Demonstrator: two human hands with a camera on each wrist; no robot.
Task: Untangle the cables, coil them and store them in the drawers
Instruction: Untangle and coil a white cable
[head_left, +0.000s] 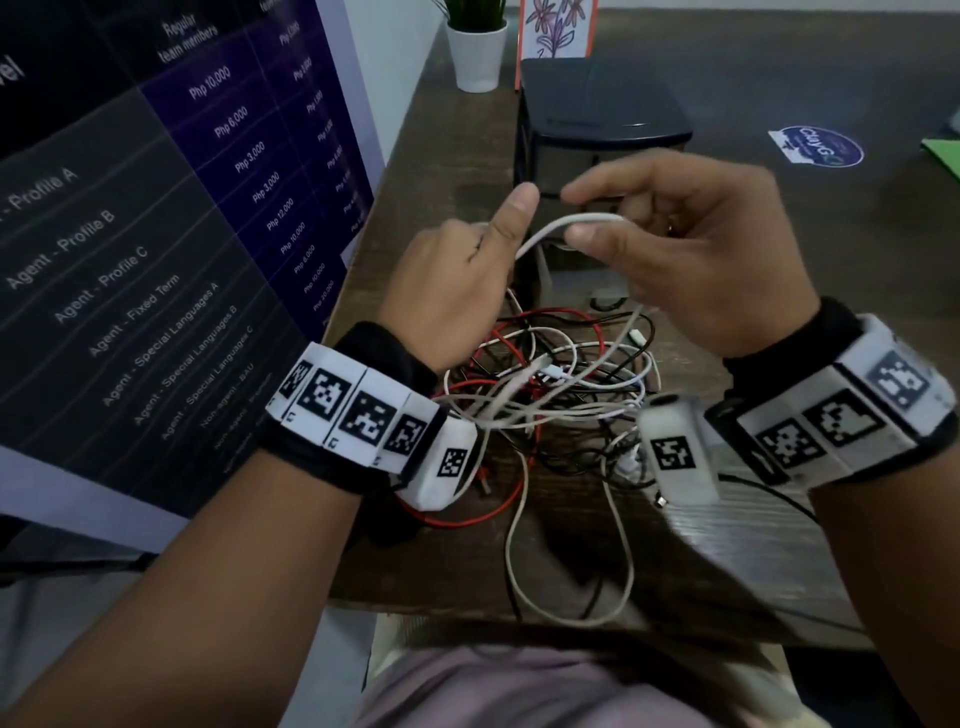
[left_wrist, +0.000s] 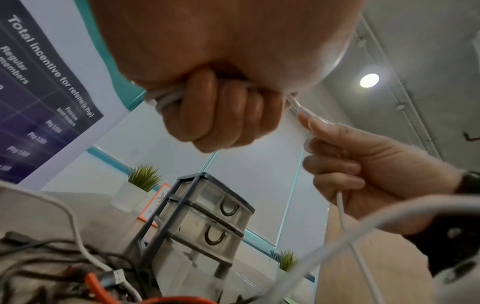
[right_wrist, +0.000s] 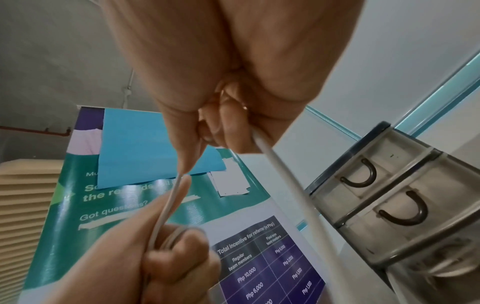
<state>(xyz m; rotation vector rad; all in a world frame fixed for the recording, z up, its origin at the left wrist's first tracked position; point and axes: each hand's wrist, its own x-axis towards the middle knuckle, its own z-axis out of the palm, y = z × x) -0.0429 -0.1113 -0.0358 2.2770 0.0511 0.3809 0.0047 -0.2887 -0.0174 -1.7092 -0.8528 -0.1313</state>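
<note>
A white cable (head_left: 558, 227) runs between both hands above the desk. My left hand (head_left: 457, 280) is a fist with thumb up, gripping several white loops (left_wrist: 166, 97), seen also from the right wrist (right_wrist: 171, 238). My right hand (head_left: 670, 239) pinches the same cable (right_wrist: 272, 162) a little to the right, and its slack drops to the tangle (head_left: 550, 384) of white, red and black cables on the desk beneath the hands. The small drawer unit (head_left: 597, 124), dark frame with translucent drawers (left_wrist: 213, 222), stands just behind the hands, its visible drawers pushed in.
A poster board (head_left: 156, 208) stands along the desk's left side. A white potted plant (head_left: 478, 52) and a flower card (head_left: 556, 31) sit behind the drawer unit. One white loop (head_left: 571, 587) hangs past the desk's near edge (head_left: 675, 623). A round sticker (head_left: 815, 148) lies at right.
</note>
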